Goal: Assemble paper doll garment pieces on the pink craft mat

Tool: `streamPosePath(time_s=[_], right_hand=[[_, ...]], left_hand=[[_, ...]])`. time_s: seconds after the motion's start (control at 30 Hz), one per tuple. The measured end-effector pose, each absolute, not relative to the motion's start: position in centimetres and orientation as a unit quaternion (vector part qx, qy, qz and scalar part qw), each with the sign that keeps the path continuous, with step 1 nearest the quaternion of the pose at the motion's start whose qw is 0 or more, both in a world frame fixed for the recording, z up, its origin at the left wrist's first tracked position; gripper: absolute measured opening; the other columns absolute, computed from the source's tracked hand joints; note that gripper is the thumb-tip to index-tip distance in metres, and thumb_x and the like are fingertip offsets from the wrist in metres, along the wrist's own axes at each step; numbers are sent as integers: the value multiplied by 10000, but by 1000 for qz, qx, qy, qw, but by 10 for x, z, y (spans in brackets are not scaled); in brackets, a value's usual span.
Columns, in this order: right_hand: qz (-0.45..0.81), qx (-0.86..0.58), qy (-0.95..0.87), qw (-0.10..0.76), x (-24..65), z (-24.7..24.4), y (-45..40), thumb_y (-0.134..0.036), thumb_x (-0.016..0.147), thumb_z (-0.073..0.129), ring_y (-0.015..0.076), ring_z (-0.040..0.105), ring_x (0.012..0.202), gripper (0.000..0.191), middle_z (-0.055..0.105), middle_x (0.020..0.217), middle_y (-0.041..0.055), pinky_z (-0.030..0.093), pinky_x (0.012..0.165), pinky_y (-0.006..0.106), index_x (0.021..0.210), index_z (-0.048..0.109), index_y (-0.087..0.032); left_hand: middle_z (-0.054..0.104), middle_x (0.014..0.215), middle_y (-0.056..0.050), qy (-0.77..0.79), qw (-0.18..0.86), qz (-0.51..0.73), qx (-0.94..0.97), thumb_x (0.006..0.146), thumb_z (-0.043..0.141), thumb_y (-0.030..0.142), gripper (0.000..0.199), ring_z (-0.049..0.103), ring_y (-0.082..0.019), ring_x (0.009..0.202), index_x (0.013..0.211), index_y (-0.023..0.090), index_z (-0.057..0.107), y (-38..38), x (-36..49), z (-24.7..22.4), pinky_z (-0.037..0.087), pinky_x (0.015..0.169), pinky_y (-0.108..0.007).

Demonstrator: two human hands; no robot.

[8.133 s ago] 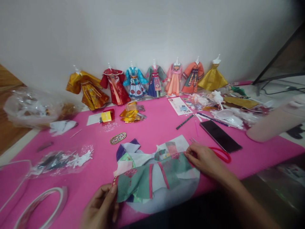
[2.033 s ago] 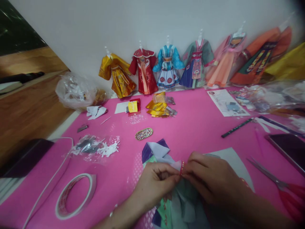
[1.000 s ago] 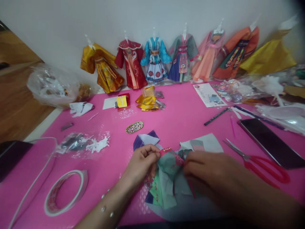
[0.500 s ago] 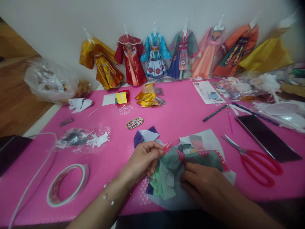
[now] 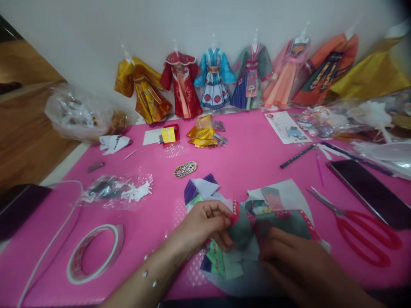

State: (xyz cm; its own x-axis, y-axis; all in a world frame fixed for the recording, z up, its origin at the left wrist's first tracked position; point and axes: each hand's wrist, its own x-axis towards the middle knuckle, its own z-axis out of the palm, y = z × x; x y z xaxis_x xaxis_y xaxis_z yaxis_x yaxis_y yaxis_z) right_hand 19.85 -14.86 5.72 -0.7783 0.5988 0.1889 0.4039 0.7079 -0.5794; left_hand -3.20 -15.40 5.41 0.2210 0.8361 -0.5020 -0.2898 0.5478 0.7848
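a green garment piece (image 5: 282, 222) with pink trim is spread over pale cloth at the near edge of the pink table (image 5: 237, 158). its trimmed end is pinched by the left hand (image 5: 208, 224); its middle is touched by the right hand (image 5: 289, 261), whose grip cannot be told. red-handled scissors (image 5: 356, 226) are seen to the right, 7 small dresses (image 5: 213, 79) behind.

green cloth (image 5: 243, 231) now bunched, hands (image 5: 210, 222) closer together, scissors (image 5: 339, 211) uncovered
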Motion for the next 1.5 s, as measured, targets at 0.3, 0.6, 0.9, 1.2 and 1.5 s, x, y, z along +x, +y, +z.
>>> streamPosePath(time_s=[0.3,0.6,0.9,1.2,1.5], right_hand=[[236,-273,-872,330,166,53,-131,-118,964,552,123,575,689,109,622,786,-3,393,606,254,928,621,-194],[209,-276,-884,315,164,50,-127,-164,987,532,145,594,684,134,642,799,10,386,581,283,939,650,-205],[183,-276,-891,310,163,51,-125,-179,1001,501,150,610,677,187,660,809,21,394,571,295,931,672,-206],[168,-267,-898,306,163,49,-123,-190,998,505,139,612,667,180,670,808,15,409,559,280,942,675,-209],[154,-265,-905,296,162,51,-123,-201,1005,499,155,616,650,244,691,812,40,400,547,297,895,716,-199]], left_hand=[[715,518,-28,488,745,349,293,655,705,271,124,658,-125,433,697,161,666,-155,-31,54,539,443,-185],[661,443,-16,518,731,329,298,702,685,299,141,627,-131,391,669,162,673,-156,-31,58,492,385,-178],[660,446,-19,512,734,335,295,697,694,290,138,625,-137,393,666,156,680,-157,-31,58,484,381,-184],[652,447,-10,515,731,332,299,690,691,287,129,623,-133,394,669,160,683,-157,-31,57,492,388,-188],[656,469,-4,509,732,333,307,722,683,267,119,628,-127,410,676,158,698,-158,-31,57,489,410,-193]])
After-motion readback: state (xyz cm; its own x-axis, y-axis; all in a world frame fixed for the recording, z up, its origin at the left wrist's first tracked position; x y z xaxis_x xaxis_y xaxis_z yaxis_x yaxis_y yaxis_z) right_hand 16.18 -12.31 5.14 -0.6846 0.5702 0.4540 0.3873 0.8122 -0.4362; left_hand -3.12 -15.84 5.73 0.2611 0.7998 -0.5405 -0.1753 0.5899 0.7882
